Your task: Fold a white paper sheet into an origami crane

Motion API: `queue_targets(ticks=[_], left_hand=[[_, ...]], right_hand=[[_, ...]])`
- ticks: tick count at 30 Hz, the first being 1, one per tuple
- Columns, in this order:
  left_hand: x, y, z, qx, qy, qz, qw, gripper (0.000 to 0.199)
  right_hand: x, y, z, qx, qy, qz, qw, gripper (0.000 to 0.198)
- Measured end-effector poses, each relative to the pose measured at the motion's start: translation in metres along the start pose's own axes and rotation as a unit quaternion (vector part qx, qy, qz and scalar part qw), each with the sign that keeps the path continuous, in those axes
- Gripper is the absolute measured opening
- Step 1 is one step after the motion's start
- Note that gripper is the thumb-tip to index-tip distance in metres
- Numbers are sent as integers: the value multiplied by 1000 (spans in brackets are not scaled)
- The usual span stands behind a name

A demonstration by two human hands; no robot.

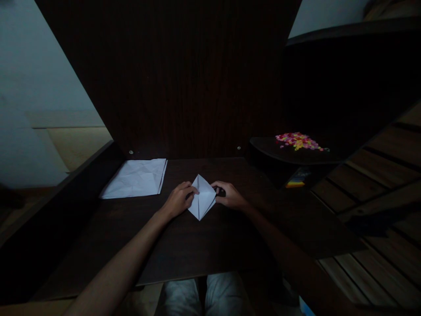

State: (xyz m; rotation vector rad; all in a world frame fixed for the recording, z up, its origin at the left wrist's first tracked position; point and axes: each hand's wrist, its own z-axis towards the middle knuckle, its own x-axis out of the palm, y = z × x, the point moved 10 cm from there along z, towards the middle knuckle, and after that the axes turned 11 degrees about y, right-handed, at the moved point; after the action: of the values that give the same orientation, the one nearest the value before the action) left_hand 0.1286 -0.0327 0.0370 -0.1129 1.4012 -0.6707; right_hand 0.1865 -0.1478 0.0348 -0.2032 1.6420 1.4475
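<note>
A white sheet of paper folded into a diamond point(204, 199) lies on the dark desk in front of me, one point away from me and one toward me. A crease or slit runs down its length, and layers show apart at its lower right edge. My left hand point(179, 199) rests on its left side, fingers closed over the edge. At the right corner, my right hand point(229, 195) pinches the paper between thumb and fingers.
A stack of creased white paper sheets point(138, 177) lies at the desk's back left. On a raised curved shelf point(263, 145) at the right sits a pile of small pink, red and yellow pieces point(297, 140). A dark panel point(184, 79) rises behind the desk.
</note>
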Motion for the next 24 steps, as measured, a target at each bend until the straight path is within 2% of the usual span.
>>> queue_targets(ticks=[11,15,24], left_hand=[[8,3,-1,-14,20,38,999,22],[9,3,-1,-17,21,45,999,23],[8,2,-1,-23,23,42,999,22]], right_hand=[[6,-9,3,12,2,14,1000,26],[5,-8,3,-1,-9,20,1000,24],[4,-11,4,18,-18,35,999,16]])
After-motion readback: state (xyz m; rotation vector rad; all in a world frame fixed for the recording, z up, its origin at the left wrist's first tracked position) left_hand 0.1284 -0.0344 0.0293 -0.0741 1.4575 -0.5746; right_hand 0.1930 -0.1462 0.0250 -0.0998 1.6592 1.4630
